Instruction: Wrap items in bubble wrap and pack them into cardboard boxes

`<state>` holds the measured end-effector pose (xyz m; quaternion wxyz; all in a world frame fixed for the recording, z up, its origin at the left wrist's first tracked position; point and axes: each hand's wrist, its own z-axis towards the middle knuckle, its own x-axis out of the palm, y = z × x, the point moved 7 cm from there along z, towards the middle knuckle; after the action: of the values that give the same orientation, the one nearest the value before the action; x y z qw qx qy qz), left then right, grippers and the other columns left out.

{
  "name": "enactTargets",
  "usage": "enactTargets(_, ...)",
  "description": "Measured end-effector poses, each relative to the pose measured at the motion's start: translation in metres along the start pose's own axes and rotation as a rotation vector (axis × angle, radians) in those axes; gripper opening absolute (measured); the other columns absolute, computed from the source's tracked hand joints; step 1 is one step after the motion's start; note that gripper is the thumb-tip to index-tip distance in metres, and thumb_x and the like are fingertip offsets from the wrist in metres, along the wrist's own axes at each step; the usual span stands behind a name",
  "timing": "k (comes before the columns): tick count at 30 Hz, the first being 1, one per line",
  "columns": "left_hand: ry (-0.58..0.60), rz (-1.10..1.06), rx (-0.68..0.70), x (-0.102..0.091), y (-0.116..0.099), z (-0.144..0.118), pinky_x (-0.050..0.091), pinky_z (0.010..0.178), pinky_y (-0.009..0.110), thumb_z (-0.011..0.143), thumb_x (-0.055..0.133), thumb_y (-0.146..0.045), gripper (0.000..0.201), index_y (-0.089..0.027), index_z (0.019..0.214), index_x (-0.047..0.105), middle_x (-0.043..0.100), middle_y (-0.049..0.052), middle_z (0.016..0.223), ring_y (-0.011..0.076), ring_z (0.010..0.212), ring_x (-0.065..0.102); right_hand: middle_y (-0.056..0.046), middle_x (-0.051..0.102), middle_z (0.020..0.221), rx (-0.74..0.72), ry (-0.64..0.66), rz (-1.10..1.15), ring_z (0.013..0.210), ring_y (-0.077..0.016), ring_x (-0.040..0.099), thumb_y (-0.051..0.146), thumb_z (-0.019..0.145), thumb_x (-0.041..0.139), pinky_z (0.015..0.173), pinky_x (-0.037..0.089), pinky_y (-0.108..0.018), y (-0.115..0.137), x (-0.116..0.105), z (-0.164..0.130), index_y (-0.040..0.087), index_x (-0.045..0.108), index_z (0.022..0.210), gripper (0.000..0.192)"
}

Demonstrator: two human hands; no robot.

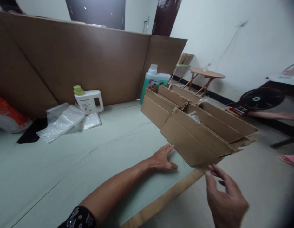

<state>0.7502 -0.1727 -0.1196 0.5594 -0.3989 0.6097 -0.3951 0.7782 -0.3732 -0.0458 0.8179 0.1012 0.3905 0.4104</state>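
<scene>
1. Cardboard, brown and corrugated, made up the stack of flattened cartons (196, 126) that lay at the right edge of the pale green cloth-covered platform (94, 158), its near corner jutting out past the edge over the floor, which left that corner free to be taken from below.
2. Flat on the cloth just left of the stack's near corner rested the left hand (162, 158), palm down, fingers spread and holding nothing; it looked to be bracing the person's lean rather than gripping.
3. Just beneath the overhanging corner hovered the right hand (224, 198), loosely open with fingers curled upward, its fingertips very close to the cardboard edge; whether they touched it could not be told, and it gripped nothing.
4. At the far end of the stack stood a teal plastic jug with a white cap (153, 80).
5. Further left, a white detergent bottle with a green cap (88, 99) stood against a tall brown cardboard sheet (89, 60) that served as a backdrop along the far side.
6. Clear bubble wrap (63, 122) lay crumpled near that bottle, beside a black cloth (31, 133) and an orange-and-white package (6, 115) at far left.
</scene>
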Motion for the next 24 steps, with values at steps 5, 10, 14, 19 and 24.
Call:
enactTargets(5,-0.059,-0.138,0.003,-0.01,0.011,-0.056,0.014,0.128,0.052,0.072,0.074,-0.046,0.103,-0.014,0.158,0.028,0.02,0.016,0.168,0.0341,0.156,0.018,-0.013,0.071,0.12,-0.573,0.064,-0.121,0.118,-0.0306,0.061,0.032,0.096,0.057,0.1,0.044,-0.046,0.129,0.023,0.075,0.019,0.066,0.12,0.029)
enactTargets(10,-0.127,-0.244,-0.008,-0.012,0.021,-0.106,0.017,0.127,0.053,0.072,0.076,-0.041,0.093,-0.014,0.154,0.038,0.027,0.017,0.165,0.0348,0.153,0.025,-0.025,0.063,0.132,-0.511,0.456,-0.511,0.13,-0.037,0.05,0.03,0.093,0.059,0.099,0.034,-0.047,0.186,0.132,0.163,0.006,0.053,0.138,0.051)
enactTargets(14,-0.23,-0.345,0.073,-0.014,0.028,-0.126,0.023,0.125,0.052,0.075,0.071,-0.034,0.075,-0.014,0.144,0.052,0.041,0.018,0.158,0.0333,0.148,0.036,-0.022,0.074,0.104,-0.442,0.635,-0.639,0.109,-0.0375,0.064,0.022,0.087,0.063,0.091,0.036,-0.046,0.191,0.181,0.182,0.011,0.073,0.108,0.026)
enactTargets(19,-0.277,-0.411,0.121,-0.017,0.034,-0.128,0.029,0.122,0.051,0.073,0.07,-0.03,0.065,-0.013,0.135,0.061,0.051,0.018,0.149,0.0332,0.141,0.046,-0.023,0.074,0.107,-0.436,0.637,-0.658,0.108,-0.0361,0.066,0.019,0.09,0.055,0.088,0.037,-0.044,0.188,0.192,0.18,0.011,0.074,0.111,0.029)
enactTargets(24,-0.267,-0.44,0.131,-0.018,0.035,-0.127,0.031,0.12,0.05,0.074,0.07,-0.028,0.061,-0.014,0.133,0.062,0.053,0.018,0.147,0.0327,0.139,0.047,-0.021,0.075,0.106,-0.419,0.631,-0.645,0.105,-0.0354,0.066,0.019,0.09,0.054,0.087,0.038,-0.044,0.19,0.193,0.182,0.011,0.073,0.115,0.032)
